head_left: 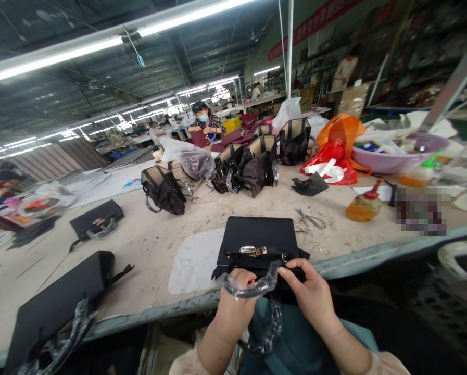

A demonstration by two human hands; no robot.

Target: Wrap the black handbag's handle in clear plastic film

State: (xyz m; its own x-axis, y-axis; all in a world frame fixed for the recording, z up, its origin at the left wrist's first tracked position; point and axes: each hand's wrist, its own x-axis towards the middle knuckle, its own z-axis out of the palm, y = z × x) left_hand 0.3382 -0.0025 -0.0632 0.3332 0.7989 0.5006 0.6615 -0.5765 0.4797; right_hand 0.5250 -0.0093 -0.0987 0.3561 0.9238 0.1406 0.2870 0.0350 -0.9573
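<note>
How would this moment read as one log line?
left hand: grips plastic-wrapped handle | right hand: pinches same wrap | black leather handbag: flat at table edge | metal scissors: beside bag

Big workshop hall here; long fluorescent tubes (61, 54) blaze across the upper left of the frame under a dark metal roof (202, 49); a pale, scuffed worktable (147, 245) fills the middle; red banner (315, 23) upper right; cluttered shelving (413, 57) far right; more benches (264, 100) recede at centre.
</note>
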